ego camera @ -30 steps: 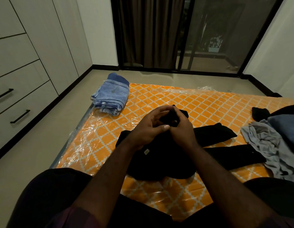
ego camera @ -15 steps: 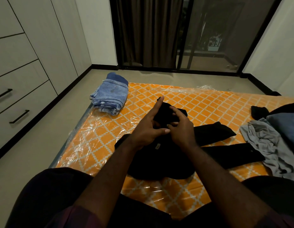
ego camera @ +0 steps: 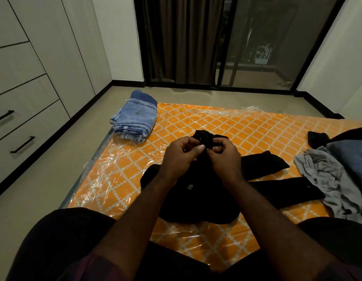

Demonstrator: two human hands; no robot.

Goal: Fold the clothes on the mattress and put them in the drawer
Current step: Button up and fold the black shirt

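1. Both grips were closed on one piece. The left grip (ego camera: 180, 157) and the right grip (ego camera: 224, 159) each pinched a raised fold of the black garment (ego camera: 196, 201), close together above its far end. The rest of it lay on the mattress (ego camera: 226, 126), just ahead of the person's knees.
2. Far left, the drawers (ego camera: 28, 126) in the wardrobe wall were all closed, so one would need pulling open before anything could go in.
3. A bare strip of floor (ego camera: 60, 179) ran between the drawers and the mattress's left edge, which looked like room enough to carry clothes across.
4. The folded jeans (ego camera: 135, 122) sat at the far left corner of the mattress, right at its edge. A careless sweep of cloth that way could probably tip them onto the floor.
5. Plastic wrap (ego camera: 107, 171) covered the mattress, and I judged that the main risk: the slick film could let the black garment slide during folding and skew the crease. With the two pinches so close together, the cloth could also sag or twist to either side.
6. The garment's two long dark limbs (ego camera: 265, 165) stretched right, the nearer one ending beside the grey garment (ego camera: 328, 179). Dragging them inward might pull that loose pile along.
7. Open orange surface lay beyond the grips for spreading the cloth flat.
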